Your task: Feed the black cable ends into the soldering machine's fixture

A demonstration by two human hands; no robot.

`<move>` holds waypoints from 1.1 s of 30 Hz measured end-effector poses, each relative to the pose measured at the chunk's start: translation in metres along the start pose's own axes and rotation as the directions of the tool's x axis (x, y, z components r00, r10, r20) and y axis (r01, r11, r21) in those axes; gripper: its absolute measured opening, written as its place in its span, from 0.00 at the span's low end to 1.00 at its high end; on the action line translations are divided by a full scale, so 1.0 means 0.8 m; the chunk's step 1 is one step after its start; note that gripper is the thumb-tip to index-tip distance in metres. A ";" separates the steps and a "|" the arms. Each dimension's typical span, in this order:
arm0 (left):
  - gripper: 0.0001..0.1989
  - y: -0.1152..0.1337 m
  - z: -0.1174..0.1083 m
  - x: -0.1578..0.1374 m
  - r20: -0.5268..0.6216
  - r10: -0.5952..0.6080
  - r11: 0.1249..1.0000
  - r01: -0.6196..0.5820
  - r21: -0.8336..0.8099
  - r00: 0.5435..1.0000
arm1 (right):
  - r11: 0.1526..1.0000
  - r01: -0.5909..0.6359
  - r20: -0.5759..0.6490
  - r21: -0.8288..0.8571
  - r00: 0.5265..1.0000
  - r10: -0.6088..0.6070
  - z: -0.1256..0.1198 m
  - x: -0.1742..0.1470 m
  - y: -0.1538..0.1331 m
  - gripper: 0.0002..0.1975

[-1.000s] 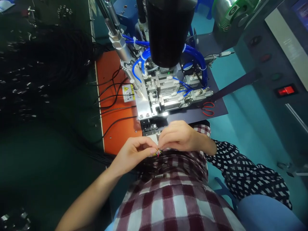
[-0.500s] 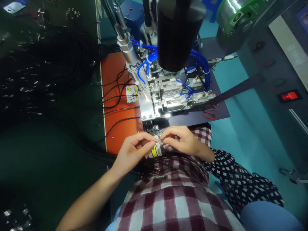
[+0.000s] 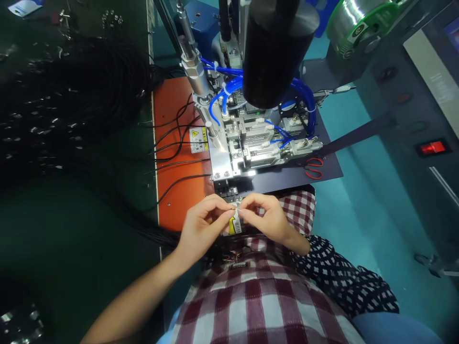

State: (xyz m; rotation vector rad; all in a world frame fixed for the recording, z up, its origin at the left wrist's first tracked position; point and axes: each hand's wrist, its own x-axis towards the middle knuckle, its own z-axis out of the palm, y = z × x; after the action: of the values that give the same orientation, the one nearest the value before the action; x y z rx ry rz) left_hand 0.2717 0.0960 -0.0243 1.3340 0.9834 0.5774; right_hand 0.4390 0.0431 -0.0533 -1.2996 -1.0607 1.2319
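My left hand (image 3: 206, 222) is closed in a pinch, thumb against forefinger, on thin wires (image 3: 234, 208) whose tips barely show. Facing it, my right hand (image 3: 263, 217) pinches at the same wire tips, so the fingertips of both hands almost meet. Exactly how the wires lie between the fingers is too small to make out. Both hands are just in front of the machine's near end, above a white and yellow label (image 3: 235, 224). Close behind the fingertips sits the machine's small black feed block (image 3: 225, 188).
A metal machine (image 3: 251, 143) with blue air hoses (image 3: 304, 95) stands ahead on an orange plate (image 3: 175, 191), crossed by black cables (image 3: 175, 143). Red-handled scissors (image 3: 314, 168) lie to its right. A black cylinder (image 3: 278, 62) hangs above. Bundled black cables (image 3: 107, 91) lie left.
My right hand has come in closer to my left, its fingertips now at the wire tips. My left hand has shifted slightly right. The view has moved a little.
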 end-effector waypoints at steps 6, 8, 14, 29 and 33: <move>0.08 -0.004 0.002 0.002 -0.022 -0.110 0.989 0.107 -0.098 0.994 | 0.944 -0.172 -0.020 0.281 0.983 0.184 0.026 -0.006 0.008 0.08; 0.11 -0.009 0.001 0.004 0.022 -0.169 0.971 0.170 -0.171 0.985 | 0.945 -0.168 -0.026 0.280 0.983 0.182 0.028 -0.007 0.009 0.08; 0.09 -0.016 -0.001 0.003 0.045 -0.224 0.950 0.229 -0.211 0.974 | 0.969 -0.144 0.001 0.199 0.989 0.147 0.024 -0.006 0.009 0.08; 0.08 -0.019 0.013 0.002 -0.060 -0.290 0.892 0.247 -0.379 0.955 | 0.999 -0.017 -0.035 0.047 0.999 0.019 0.025 -0.004 0.014 0.05; 0.09 -0.021 0.013 0.000 -0.078 -0.276 0.910 0.234 -0.342 0.958 | 0.999 0.021 -0.078 -0.049 0.997 -0.025 0.017 -0.003 0.009 0.04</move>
State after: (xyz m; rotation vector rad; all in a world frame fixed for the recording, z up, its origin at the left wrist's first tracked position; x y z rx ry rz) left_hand 0.2776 0.0872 -0.0413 0.8627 1.0900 0.5993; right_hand 0.4250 0.0411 -0.0596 -1.3585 -1.0520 1.1351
